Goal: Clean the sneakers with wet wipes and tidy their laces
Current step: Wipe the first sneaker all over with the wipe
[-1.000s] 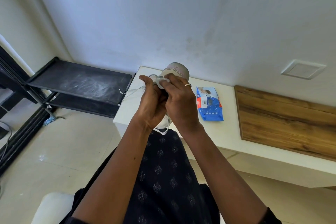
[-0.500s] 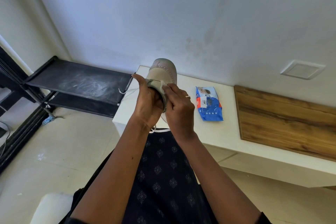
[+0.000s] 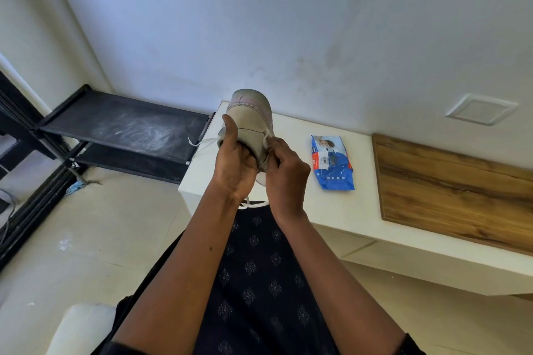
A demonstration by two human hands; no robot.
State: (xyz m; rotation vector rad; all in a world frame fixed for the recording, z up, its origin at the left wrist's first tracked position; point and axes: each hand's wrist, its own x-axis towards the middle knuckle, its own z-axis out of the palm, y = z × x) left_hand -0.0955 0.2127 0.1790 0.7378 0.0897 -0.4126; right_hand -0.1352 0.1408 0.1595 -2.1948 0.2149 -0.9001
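Observation:
A beige sneaker [image 3: 251, 119] with pink trim is held up in front of me, toe pointing away, above the corner of the white table [image 3: 291, 204]. My left hand [image 3: 235, 164] grips it from below, thumb up along its left side. My right hand [image 3: 284, 168] pinches a white lace [image 3: 266, 137] at the shoe's right side. More lace hangs below my wrists and trails off to the left. A blue pack of wet wipes [image 3: 331, 164] lies on the table to the right of my hands. No second sneaker is in view.
A wooden panel [image 3: 455, 190] covers the table's right part. A black metal shelf rack [image 3: 121, 135] stands to the left against the wall. My lap in dark patterned cloth [image 3: 259, 282] is below, and beige floor tiles lie to the left.
The sneaker has been turned and raised so its upper faces me. My right hand shifted from its front to its right side and now pinches the lace.

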